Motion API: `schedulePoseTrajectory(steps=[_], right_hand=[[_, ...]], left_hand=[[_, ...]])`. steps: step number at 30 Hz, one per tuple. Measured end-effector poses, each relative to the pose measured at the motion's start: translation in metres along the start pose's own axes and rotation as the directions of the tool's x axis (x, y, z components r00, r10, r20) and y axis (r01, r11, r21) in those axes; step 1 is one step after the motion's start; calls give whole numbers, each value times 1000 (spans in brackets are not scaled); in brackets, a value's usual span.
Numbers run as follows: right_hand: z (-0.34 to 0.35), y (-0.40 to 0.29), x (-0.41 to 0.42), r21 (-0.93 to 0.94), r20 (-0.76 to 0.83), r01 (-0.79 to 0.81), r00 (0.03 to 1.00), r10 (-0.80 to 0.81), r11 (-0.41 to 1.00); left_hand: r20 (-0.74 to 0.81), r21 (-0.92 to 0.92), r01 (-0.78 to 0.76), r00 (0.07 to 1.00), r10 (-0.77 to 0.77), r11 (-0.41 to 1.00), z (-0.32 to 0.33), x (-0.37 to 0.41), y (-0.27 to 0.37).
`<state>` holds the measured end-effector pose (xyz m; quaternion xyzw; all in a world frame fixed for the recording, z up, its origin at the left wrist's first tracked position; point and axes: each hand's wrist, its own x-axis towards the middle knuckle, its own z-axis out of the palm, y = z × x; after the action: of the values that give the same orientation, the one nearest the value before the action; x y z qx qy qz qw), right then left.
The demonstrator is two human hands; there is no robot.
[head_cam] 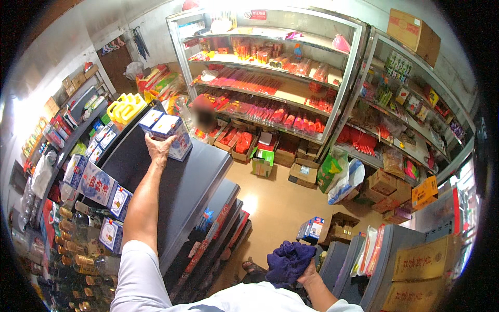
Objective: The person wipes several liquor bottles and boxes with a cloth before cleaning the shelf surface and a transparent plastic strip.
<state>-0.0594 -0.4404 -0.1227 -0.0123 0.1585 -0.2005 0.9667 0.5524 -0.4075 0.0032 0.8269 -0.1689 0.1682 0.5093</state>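
Note:
My left hand (159, 148) reaches out over the dark grey top board (183, 175) of a shelf unit. Its thumb and fingers grip the near side of a blue-and-white carton (173, 134), which stands upright on the far part of that board beside a second carton (150, 118) of the same kind. Low in front of my body, my right hand (310, 273) holds a bunched dark purple cloth (290, 263). More blue-and-white cartons (95, 181) stand left of my left arm, next to several gold-capped bottles (85, 260).
Yellow-handled jugs (126, 108) are grouped beyond the board's far left end. Tall metal-framed shelves (265, 97) with red packages line the back wall. Open cardboard boxes (304, 172) and filled bags (333, 169) sit on the floor. A blue box (310, 229) lies near the right-hand shelves.

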Motion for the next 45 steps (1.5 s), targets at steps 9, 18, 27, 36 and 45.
schedulePoseTrajectory(steps=[9, 18, 27, 36, 45], right_hand=[[61, 7, 33, -218, 52, 104, 994, -95, 970], [108, 43, 118, -148, 230, -40, 970, 74, 988], [74, 109, 107, -277, -13, -232, 971, 238, 932], [135, 91, 107, -564, 413, 319, 908, -74, 762], [239, 128, 77, -538, 664, 838, 490, 565, -94]], left_hand=[[-112, -200, -46, 993, 24, 979, -25, -53, 15], [377, -628, 170, 920, 105, 759, -142, -250, 147], [285, -509, -197, 880, 380, 838, -179, -352, 117], [332, -446, -227, 856, 395, 866, -264, -334, 110], [385, -194, -302, 852, 355, 934, -307, -339, 109]])
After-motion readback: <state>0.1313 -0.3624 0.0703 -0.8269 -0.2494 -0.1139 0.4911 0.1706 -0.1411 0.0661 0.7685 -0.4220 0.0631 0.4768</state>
